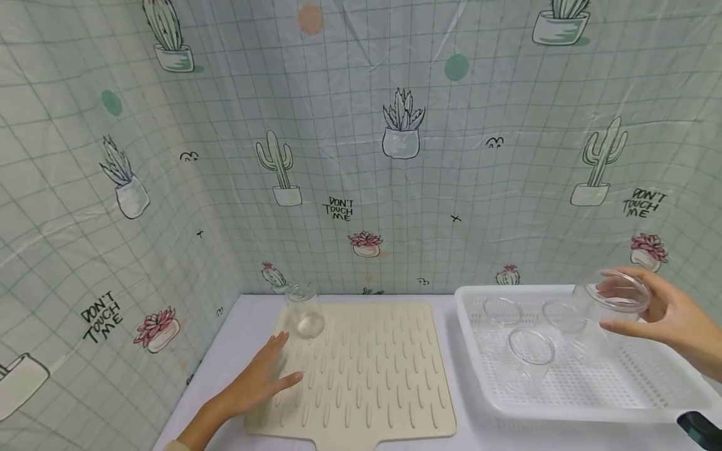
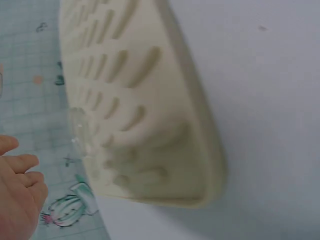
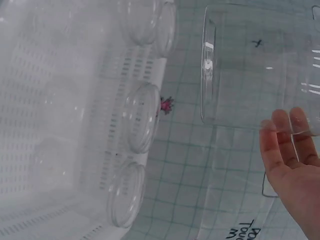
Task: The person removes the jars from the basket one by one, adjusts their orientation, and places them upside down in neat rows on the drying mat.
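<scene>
My right hand (image 1: 671,313) grips a clear glass cup (image 1: 617,299) between thumb and fingers, raised over the right part of a white perforated basket (image 1: 586,413). In the right wrist view the cup (image 3: 245,75) lies sideways across the picture, fingertips against its wall. Several similar clear cups (image 1: 530,354) stand in the basket. My left hand (image 1: 254,382), fingers spread and holding nothing, hovers by the left edge of a beige ridged mat (image 1: 372,376). Another clear cup (image 1: 306,316) stands on the mat's far left corner, just beyond those fingertips.
Mat and basket rest side by side on a white table (image 1: 220,351). A curtain (image 1: 361,156) printed with cacti hangs close behind and along the left. Some dark object (image 1: 699,429) shows at the lower right, by the basket's near corner.
</scene>
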The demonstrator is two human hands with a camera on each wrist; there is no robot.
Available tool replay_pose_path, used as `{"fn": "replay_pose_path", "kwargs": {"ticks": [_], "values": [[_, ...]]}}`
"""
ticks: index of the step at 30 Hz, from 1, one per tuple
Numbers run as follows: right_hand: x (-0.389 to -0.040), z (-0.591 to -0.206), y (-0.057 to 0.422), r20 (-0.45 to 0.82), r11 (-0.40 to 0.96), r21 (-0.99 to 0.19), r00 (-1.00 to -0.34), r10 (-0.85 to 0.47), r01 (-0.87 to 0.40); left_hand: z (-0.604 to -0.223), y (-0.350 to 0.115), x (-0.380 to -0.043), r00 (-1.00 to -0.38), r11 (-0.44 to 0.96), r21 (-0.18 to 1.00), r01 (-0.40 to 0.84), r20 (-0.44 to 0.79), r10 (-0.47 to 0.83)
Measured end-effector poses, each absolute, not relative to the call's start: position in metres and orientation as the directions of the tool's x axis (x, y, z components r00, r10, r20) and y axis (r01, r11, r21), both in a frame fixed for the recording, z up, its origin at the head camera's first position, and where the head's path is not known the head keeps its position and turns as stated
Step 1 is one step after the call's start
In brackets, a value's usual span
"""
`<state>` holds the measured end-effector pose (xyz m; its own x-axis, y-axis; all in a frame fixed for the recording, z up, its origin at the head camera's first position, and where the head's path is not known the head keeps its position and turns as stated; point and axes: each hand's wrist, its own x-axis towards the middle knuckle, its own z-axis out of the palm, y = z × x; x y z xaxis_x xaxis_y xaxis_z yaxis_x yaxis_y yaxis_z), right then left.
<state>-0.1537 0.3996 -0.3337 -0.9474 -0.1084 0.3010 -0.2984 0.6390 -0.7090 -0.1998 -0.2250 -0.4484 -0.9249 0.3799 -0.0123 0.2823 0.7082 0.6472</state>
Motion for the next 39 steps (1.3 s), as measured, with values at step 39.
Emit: {"fn": "replay_pose_path", "kwargs": {"ticks": [39], "values": [[-0.212, -0.29, 0.257, 0.373, 0.512, -0.708, -0.873, -0.313, -0.486, -0.331, -0.122, -0.225, -0.756, 0.524, 0.567, 0.636, 0.32, 0.571]]}}
